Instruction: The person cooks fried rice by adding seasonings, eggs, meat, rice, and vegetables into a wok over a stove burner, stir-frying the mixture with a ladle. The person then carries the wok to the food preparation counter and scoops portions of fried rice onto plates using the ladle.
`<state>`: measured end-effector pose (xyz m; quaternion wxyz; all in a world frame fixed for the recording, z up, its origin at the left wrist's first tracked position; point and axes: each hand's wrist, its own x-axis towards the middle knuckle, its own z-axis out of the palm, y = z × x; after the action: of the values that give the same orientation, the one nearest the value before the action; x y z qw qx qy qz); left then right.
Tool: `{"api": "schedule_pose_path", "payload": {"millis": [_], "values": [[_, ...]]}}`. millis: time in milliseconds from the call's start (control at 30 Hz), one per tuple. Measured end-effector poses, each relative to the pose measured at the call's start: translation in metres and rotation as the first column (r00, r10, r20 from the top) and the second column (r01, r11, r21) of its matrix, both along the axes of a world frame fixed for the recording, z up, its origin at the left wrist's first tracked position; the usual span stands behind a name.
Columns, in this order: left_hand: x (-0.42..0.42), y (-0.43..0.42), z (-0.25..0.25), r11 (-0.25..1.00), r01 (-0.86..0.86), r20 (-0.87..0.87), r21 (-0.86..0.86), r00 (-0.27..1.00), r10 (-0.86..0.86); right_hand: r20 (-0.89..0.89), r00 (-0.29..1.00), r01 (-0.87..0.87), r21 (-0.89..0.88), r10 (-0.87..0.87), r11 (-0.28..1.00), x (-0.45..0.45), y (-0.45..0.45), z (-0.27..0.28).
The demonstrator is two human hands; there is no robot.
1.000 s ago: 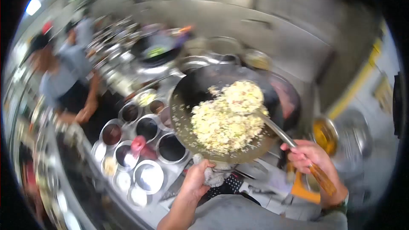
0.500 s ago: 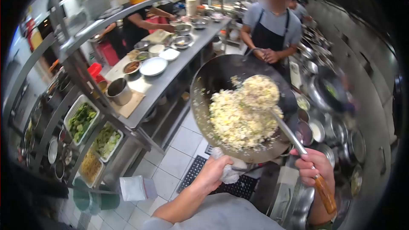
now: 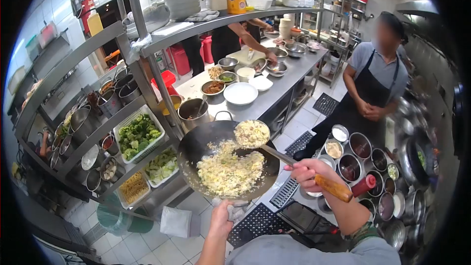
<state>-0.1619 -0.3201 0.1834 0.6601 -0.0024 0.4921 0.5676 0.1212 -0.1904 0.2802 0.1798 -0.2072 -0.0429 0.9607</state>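
My left hand (image 3: 222, 218) is closed round a white cloth (image 3: 238, 210) at the near edge of a dark wok (image 3: 189, 149); the handle under the cloth is hidden. The wok is held above the floor, beside the steel counter. Fried rice (image 3: 228, 172) with yellow egg bits lies in it. My right hand (image 3: 305, 172) grips a ladle (image 3: 280, 155) by its long handle, near the wooden end. Its bowl, heaped with fried rice, hangs over the wok's far right side.
A white plate (image 3: 241, 93), a steel pot (image 3: 193, 111) and several bowls stand on the counter (image 3: 289, 81). Broccoli fills a basket (image 3: 140, 137) on the left rack. A co-worker (image 3: 375, 78) stands at right beside several sauce containers (image 3: 349, 167). Black mats (image 3: 257, 226) lie on the floor.
My view has swung left. Both hands have carried the wok and the loaded ladle leftward, closer to the counter. The rice lies more spread out in the wok.
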Motion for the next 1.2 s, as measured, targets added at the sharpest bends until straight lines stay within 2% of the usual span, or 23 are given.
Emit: {"api": "schedule_pose_path", "payload": {"millis": [67, 133, 200, 267, 333, 400, 433, 500, 533, 567, 600, 633, 733, 767, 800, 867, 900, 967, 1033, 1067, 1133, 1167, 1200], "values": [[-0.007, -0.005, -0.012, 1.0, 0.004, 0.024, 0.016, 1.0, -0.004, 0.021, 0.999, -0.027, 0.014, 0.027, 1.0, -0.011, 0.035, 0.002], [0.001, -0.011, -0.019, 0.991, -0.131, -0.032, 0.0, 0.991, 0.131, 0.031, 0.999, -0.034, -0.028, 0.035, 0.999, -0.017, 0.067, 0.011], [0.004, -0.014, -0.022, 0.982, -0.189, -0.027, -0.011, 0.982, 0.189, 0.009, 0.998, -0.066, 0.103, 0.066, 0.992, -0.024, 0.111, 0.007], [0.007, -0.019, -0.023, 0.991, -0.124, -0.012, -0.048, 0.992, 0.123, 0.119, 0.993, -0.017, 0.178, -0.005, 0.984, -0.037, 0.159, -0.001], [0.019, -0.019, -0.028, 0.982, -0.167, -0.004, -0.09, 0.986, 0.167, 0.252, 0.967, -0.06, 0.335, -0.028, 0.94, -0.051, 0.21, -0.016], [0.027, -0.019, -0.028, 0.971, -0.206, -0.007, -0.123, 0.978, 0.207, 0.58, 0.8, -0.243, 0.548, -0.154, 0.8, -0.071, 0.244, -0.031], [0.029, -0.018, -0.022, 0.962, -0.226, -0.021, -0.151, 0.974, 0.226, 0.573, 0.808, -0.247, 0.542, -0.138, 0.803, -0.08, 0.265, -0.054], [0.031, -0.018, -0.021, 0.954, -0.255, -0.024, -0.156, 0.967, 0.255, 0.702, 0.574, -0.552, 0.712, -0.422, 0.433, -0.093, 0.307, -0.119], [0.03, -0.017, -0.017, 0.951, -0.264, -0.032, -0.163, 0.964, 0.263, 0.703, 0.581, -0.552, 0.711, -0.411, 0.435, -0.096, 0.316, -0.149], [0.03, -0.016, -0.008, 0.947, -0.263, -0.025, -0.183, 0.965, 0.263, 0.629, 0.402, -0.707, 0.675, -0.665, 0.211, -0.098, 0.321, -0.178], [0.031, -0.015, 0.002, 0.944, -0.26, -0.016, -0.204, 0.965, 0.262, 0.434, 0.247, -0.846, 0.532, -0.866, 0.025, -0.101, 0.315, -0.183], [0.031, -0.013, 0.012, 0.942, -0.266, -0.021, -0.206, 0.963, 0.268, 0.554, 0.167, -0.858, 0.49, -0.815, 0.157, -0.104, 0.314, -0.184], [0.037, -0.023, 0.026, 0.915, -0.283, -0.01, -0.287, 0.956, 0.293, 0.54, 0.143, -0.894, 0.43, -0.83, 0.126, -0.109, 0.315, -0.181], [0.039, -0.031, 0.025, 0.887, -0.358, 0.02, -0.291, 0.925, 0.38, 0.529, 0.137, -0.897, 0.425, -0.837, 0.122, -0.111, 0.316, -0.176], [0.041, -0.035, 0.025, 0.851, -0.434, 0.048, -0.295, 0.883, 0.466, 0.525, 0.153, -0.895, 0.433, -0.837, 0.108, -0.113, 0.318, -0.17], [0.048, -0.047, 0.032, 0.827, -0.486, 0.025, -0.281, 0.858, 0.513, 0.459, 0.251, -0.77, 0.628, -0.852, 0.111, -0.107, 0.316, -0.156], [0.058, -0.046, 0.043, 0.803, -0.528, 0.003, -0.275, 0.835, 0.55, 0.468, 0.361, -0.665, 0.735, -0.807, 0.129, -0.096, 0.321, -0.149], [0.079, -0.026, 0.073, 0.774, -0.564, -0.029, -0.286, 0.813, 0.582, 0.165, 0.588, -0.454, 0.877, -0.792, -0.154, -0.06, 0.344, -0.175], [0.103, -0.008, 0.085, 0.729, -0.651, -0.081, -0.212, 0.755, 0.65, 0.472, 0.73, -0.363, 0.881, -0.495, 0.304, -0.035, 0.309, -0.104], [0.105, 0.007, 0.083, 0.696, -0.701, -0.093, -0.157, 0.712, 0.696, 0.351, 0.856, -0.214, 0.909, -0.379, 0.358, -0.029, 0.317, -0.115], [0.09, 0.053, 0.069, 0.676, -0.736, -0.117, 0.001, 0.672, 0.732, 0.323, 0.904, -0.209, 0.906, -0.281, 0.369, -0.036, 0.317, -0.101], [0.111, 0.051, 0.071, 0.636, -0.772, -0.128, -0.001, 0.631, 0.766, 0.309, 0.923, -0.201, 0.895, -0.229, 0.397, -0.034, 0.315, -0.088], [0.128, 0.069, 0.072, 0.656, -0.754, -0.176, 0.016, 0.644, 0.744, 0.331, 0.915, -0.23, 0.897, -0.229, 0.376, -0.016, 0.323, -0.084]]}}
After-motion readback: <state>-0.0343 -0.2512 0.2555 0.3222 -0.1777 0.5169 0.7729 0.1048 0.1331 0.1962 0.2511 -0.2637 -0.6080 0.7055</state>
